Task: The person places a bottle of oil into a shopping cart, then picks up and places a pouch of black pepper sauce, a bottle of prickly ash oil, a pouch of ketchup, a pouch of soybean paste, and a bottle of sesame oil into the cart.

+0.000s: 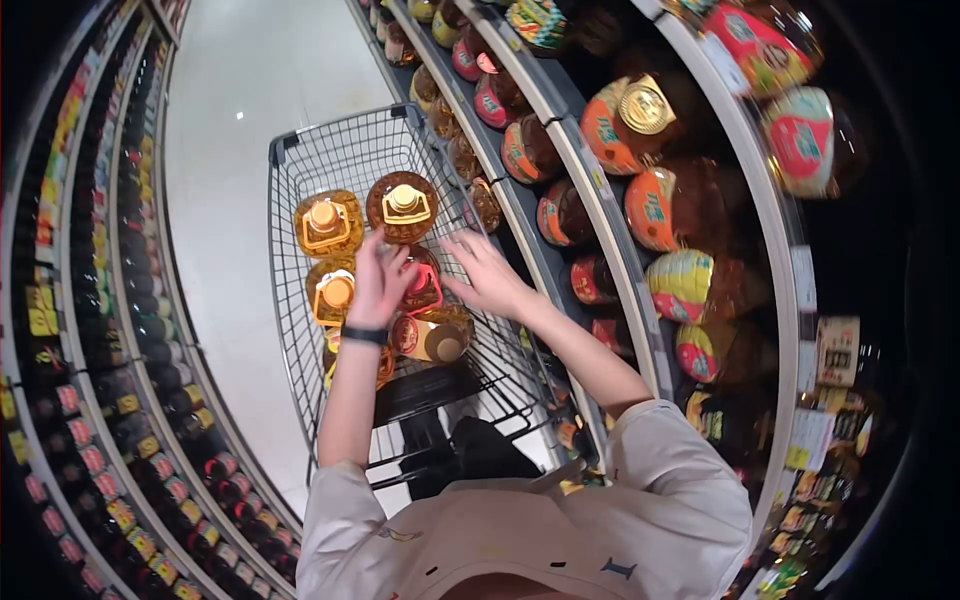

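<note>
So both hands are out over the cart, palms roughly facing each other with a gap between them. The left hand (378,285) has its fingers loosely spread and a bit bent, right by the bottle with the red handle (424,283); can't tell if the fingertips actually touch it. The right hand (486,277) is wide too, fingers stretched out with nothing in them, just right of that same bottle. There's a black band (364,334) on the left wrist.

The red-handle bottle sits in the cart (345,122), partly hidden behind the left hand. Above it in the view is a bottle with a cream cap (403,203), and left of that one with an orange cap (325,222). Another orange-capped one (334,291) is just left of the left hand. Nearer the person there's a bottle with a brown cap (430,338), leaning or lying, hard to say which.

Further out, big labelled bottles (655,208) fill the right-hand shelves (590,175), smaller bottles line the left-hand shelves (128,300), and pale shiny floor (225,110) runs between.
</note>
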